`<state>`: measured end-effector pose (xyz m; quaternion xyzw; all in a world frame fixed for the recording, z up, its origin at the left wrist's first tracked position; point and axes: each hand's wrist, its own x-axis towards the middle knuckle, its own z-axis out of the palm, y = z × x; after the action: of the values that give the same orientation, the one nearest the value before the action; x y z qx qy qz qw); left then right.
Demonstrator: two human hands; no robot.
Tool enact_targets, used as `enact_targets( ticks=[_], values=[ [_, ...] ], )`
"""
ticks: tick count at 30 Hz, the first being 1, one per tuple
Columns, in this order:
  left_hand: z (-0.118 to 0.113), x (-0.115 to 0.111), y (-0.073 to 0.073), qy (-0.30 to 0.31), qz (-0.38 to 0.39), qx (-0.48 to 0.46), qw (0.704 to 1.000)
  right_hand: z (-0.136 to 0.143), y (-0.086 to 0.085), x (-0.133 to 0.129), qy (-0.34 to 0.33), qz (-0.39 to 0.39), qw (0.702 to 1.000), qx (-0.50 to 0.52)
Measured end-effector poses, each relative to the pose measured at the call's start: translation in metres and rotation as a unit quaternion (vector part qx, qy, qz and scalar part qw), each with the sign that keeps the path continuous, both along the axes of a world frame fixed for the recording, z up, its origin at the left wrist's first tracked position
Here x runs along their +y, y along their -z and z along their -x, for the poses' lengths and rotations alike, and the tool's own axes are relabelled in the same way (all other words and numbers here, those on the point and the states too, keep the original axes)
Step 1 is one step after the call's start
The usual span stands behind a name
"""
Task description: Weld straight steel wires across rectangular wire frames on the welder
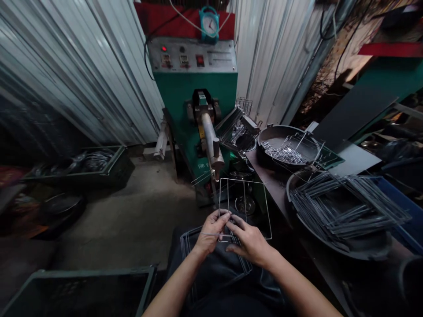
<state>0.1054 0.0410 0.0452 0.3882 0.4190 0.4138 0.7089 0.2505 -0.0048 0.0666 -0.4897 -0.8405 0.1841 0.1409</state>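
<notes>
A rectangular wire frame with inner cross wires stands up in front of the green machine. My left hand pinches its lower left part, with a thin wire sticking out to the left. Close beside it, my right hand has its fingers bent near the same spot, fingertips by the left thumb; what they hold is too small to make out. The frame's upper left corner is just below the machine's metal arm tip. More wire frames lie on my lap under the hands.
On the bench at the right, a black basin holds many wire frames. Behind it, a round pan contains small wire pieces. Green crates stand on the floor, one at the left and one at the lower left.
</notes>
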Motion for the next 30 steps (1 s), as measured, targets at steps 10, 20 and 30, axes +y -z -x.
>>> enact_targets(
  ticks=[10, 20, 30],
  values=[
    [-0.003, 0.007, 0.001, 0.004, 0.006, -0.039, 0.999, -0.023, -0.001, -0.004, 0.048, -0.055, 0.979, 0.192],
    [0.024, -0.034, 0.036, 0.01, -0.019, 0.171, 0.985, -0.068, 0.086, -0.019, 0.507, 0.072, 0.578, 0.635],
    [0.051, -0.051, 0.034, -0.032, 0.05, 0.122, 0.991, -0.077, 0.068, 0.004, 0.441, 0.19, 0.551, 0.683]
  ],
)
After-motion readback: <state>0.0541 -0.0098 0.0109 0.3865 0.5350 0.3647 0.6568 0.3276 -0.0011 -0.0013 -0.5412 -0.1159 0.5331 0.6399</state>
